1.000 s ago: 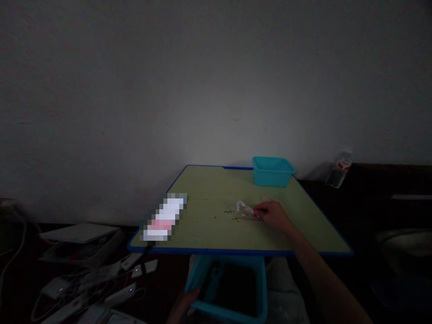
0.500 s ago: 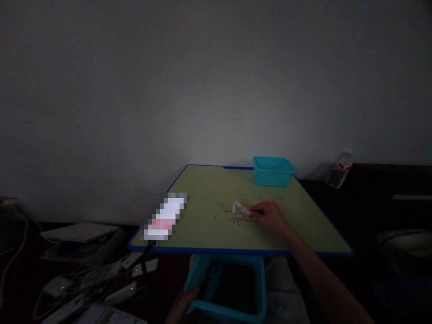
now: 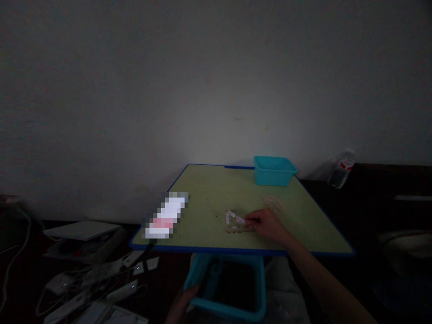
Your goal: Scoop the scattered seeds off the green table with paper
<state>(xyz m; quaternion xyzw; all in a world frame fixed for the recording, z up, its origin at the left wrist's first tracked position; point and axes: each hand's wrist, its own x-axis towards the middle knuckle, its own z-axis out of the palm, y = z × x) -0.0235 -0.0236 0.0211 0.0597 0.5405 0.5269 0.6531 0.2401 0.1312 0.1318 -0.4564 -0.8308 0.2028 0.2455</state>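
My right hand [image 3: 267, 224] is over the table, its fingers pinched on the edge of a small see-through plastic piece with pale pink and white marks [image 3: 232, 220], perhaps a packet. The plastic lies low at the tabletop, over and beside small dark crumbs [image 3: 216, 216]. Below the table's front edge, my left hand [image 3: 184, 300] grips the left rim of a blue plastic basin [image 3: 232, 310]. Dark matter, too dim to make out, fills much of that basin, and a blue tool-like shape [image 3: 213, 279] sticks up in it.
A second blue basin [image 3: 274, 176] stands at the back right of the green table [image 3: 199, 180]. A blurred-out phone-like screen [image 3: 165, 218] is at the left edge. Another clear plastic piece [image 3: 274, 203] lies right of centre. Cables and power strips [image 3: 121, 292] clutter the lower left.
My right hand has moved the plastic piece slightly left and toward me, onto where crumbs lay uncovered. My left hand stays on the basin.
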